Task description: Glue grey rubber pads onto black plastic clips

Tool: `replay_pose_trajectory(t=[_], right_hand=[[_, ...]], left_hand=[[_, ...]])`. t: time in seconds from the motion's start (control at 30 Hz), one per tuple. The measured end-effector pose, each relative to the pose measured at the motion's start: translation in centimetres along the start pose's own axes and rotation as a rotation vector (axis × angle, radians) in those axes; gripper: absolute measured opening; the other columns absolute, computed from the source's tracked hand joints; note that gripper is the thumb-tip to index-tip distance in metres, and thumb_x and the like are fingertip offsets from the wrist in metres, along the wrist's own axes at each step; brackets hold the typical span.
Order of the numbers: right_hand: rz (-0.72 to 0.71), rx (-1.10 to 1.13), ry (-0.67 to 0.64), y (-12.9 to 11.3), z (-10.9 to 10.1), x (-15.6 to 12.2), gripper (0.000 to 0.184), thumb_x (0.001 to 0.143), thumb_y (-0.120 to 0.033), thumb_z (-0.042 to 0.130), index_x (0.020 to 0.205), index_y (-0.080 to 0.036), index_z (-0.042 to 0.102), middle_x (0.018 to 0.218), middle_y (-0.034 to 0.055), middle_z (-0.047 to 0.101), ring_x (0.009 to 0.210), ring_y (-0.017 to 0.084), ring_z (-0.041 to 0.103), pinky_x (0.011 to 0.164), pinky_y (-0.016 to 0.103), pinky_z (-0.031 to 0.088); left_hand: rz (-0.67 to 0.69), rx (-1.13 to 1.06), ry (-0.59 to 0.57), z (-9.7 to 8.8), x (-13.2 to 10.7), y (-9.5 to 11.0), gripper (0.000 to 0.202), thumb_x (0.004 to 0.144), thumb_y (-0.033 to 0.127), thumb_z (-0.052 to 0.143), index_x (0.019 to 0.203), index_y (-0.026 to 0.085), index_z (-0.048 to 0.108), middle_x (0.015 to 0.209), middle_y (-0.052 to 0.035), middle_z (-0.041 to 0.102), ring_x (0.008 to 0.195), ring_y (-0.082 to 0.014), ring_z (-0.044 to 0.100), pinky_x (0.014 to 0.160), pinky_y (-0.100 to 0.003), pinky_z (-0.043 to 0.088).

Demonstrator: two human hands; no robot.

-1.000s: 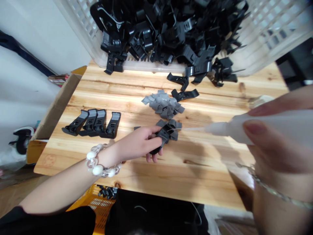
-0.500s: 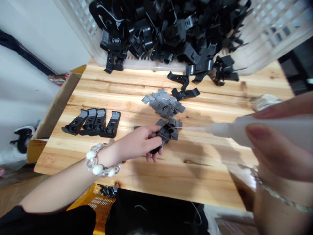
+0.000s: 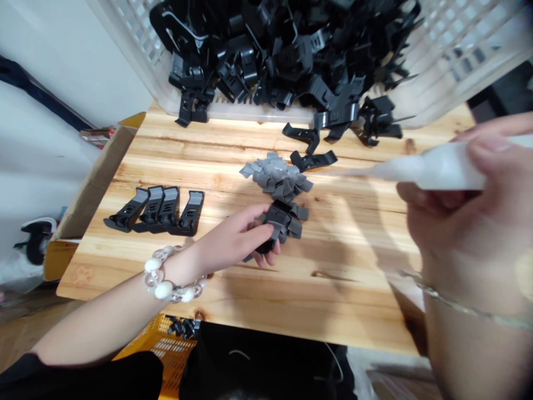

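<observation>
My left hand (image 3: 245, 233), with a beaded bracelet at its wrist, is closed on a black plastic clip (image 3: 272, 236) near the middle of the table. Just beyond it lies a heap of small grey pads (image 3: 277, 175), and more dark grey pads (image 3: 295, 225) lie right by the clip. My right hand (image 3: 462, 205) grips a white squeeze bottle (image 3: 445, 166) with a long thin nozzle pointing left. The nozzle tip is above the table near the grey heap, apart from the held clip. Several black clips with grey pads (image 3: 169, 208) lie in a row at the left.
A white plastic basket (image 3: 266, 114) full of black clips stands across the far side of the wooden table (image 3: 166, 150). Loose black clips (image 3: 314, 160) lie before it. A cardboard box (image 3: 95, 183) is at the left, an orange crate (image 3: 170, 355) below the near edge.
My right hand has lifted the bottle up and away, so its nozzle has left the clip area. The clip in my left hand has turned and shifted slightly.
</observation>
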State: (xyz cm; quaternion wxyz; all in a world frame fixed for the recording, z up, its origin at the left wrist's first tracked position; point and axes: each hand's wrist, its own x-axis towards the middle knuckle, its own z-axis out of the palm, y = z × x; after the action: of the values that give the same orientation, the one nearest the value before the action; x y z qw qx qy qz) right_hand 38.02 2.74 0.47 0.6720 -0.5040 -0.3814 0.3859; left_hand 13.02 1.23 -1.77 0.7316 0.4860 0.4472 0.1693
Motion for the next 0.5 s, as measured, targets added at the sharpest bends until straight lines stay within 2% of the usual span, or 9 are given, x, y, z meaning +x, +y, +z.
replay_pose_trajectory(t=[0.03,0.1,0.2,0.3,0.4,0.5], right_hand=[[-0.019,0.070,-0.026,-0.2,0.7,0.1,0.019,0.063,-0.019,0.068,0.067,-0.022,0.049,0.051,-0.0080,0.029,0.041,0.006,0.023,0.035,0.021,0.016],[0.119,0.199,-0.053,-0.2,1.4,0.5,0.022,0.066,-0.017,0.068,0.063,-0.019,0.046,0.052,-0.0080,0.034,0.041,0.004,0.021,0.035,0.018,0.016],[0.328,0.221,-0.120,0.6,1.3,1.0,0.019,0.074,-0.025,0.067,0.067,-0.019,0.051,0.053,-0.0055,0.044,0.042,0.004,0.034,0.037,0.017,0.023],[0.478,0.220,-0.239,1.3,1.0,1.0,0.019,0.075,-0.032,0.069,0.071,-0.019,0.056,0.053,-0.0033,0.052,0.044,0.005,0.043,0.038,0.016,0.028],[0.556,0.245,-0.351,1.7,1.1,0.5,0.021,0.071,-0.030,0.076,0.083,-0.018,0.063,0.070,0.0012,0.066,0.053,0.007,0.055,0.040,0.015,0.035],[0.593,0.196,-0.461,2.2,1.6,-0.3,0.029,0.063,-0.023,0.083,0.086,-0.018,0.066,0.082,0.0026,0.069,0.066,0.011,0.064,0.045,0.017,0.045]], left_hand=[[0.025,-0.034,0.020,0.0,0.0,0.0,0.011,0.094,0.023,0.047,0.100,0.016,0.053,0.081,-0.0033,0.068,0.066,-0.0130,0.068,0.058,-0.023,0.058],[0.072,-0.102,0.057,0.0,-0.1,0.0,0.011,0.094,0.024,0.048,0.102,0.017,0.052,0.084,-0.0036,0.068,0.070,-0.0142,0.069,0.063,-0.027,0.059],[0.119,-0.178,0.092,0.0,0.0,-0.2,0.010,0.094,0.023,0.050,0.100,0.016,0.053,0.086,-0.0045,0.068,0.076,-0.0151,0.069,0.070,-0.030,0.060],[0.151,-0.220,0.106,0.0,0.1,-0.3,0.012,0.094,0.024,0.051,0.099,0.014,0.056,0.088,-0.0054,0.068,0.079,-0.0155,0.068,0.073,-0.030,0.059],[0.159,-0.245,0.112,0.0,0.2,-0.4,0.016,0.093,0.027,0.054,0.102,0.014,0.058,0.089,-0.0056,0.067,0.080,-0.0165,0.067,0.073,-0.031,0.058],[0.149,-0.241,0.110,-0.1,0.3,-0.6,0.020,0.092,0.031,0.056,0.104,0.015,0.058,0.092,-0.0065,0.067,0.081,-0.0172,0.067,0.069,-0.031,0.058]])
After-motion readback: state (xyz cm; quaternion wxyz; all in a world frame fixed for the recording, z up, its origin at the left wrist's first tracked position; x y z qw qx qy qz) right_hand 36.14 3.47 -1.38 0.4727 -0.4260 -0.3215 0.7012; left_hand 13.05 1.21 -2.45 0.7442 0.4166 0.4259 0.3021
